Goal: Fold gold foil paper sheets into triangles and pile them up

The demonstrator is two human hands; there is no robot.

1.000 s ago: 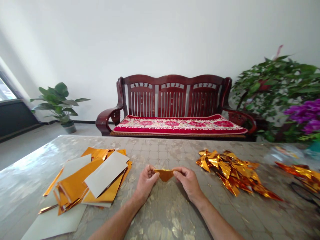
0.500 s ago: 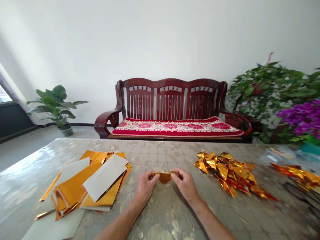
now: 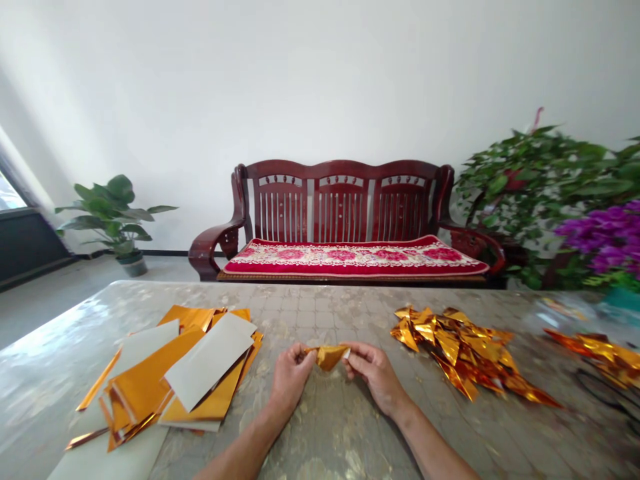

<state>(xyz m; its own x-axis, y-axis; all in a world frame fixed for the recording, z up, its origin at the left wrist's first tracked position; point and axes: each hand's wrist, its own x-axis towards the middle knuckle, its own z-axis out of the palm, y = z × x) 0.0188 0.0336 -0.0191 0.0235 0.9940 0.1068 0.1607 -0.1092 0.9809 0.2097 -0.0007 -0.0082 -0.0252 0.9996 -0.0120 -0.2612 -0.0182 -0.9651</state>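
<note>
Both of my hands hold a small folded piece of gold foil paper (image 3: 329,356) just above the table (image 3: 320,427), near its middle. My left hand (image 3: 290,377) pinches its left end and my right hand (image 3: 373,372) pinches its right end, fingers closed. The piece is creased into a small pointed shape. To the left lies a loose stack of flat gold and white sheets (image 3: 175,370). On the right is a pile of folded gold pieces (image 3: 460,350).
More gold foil pieces (image 3: 600,353) lie at the far right edge of the table. Behind the table stands a dark wooden bench (image 3: 345,220) with a red cushion. Potted plants stand at the left (image 3: 117,217) and right (image 3: 550,193).
The gold piece has been turned and folded further between my fingers; its right end now shows a white edge. My hands stay in the same spot.
</note>
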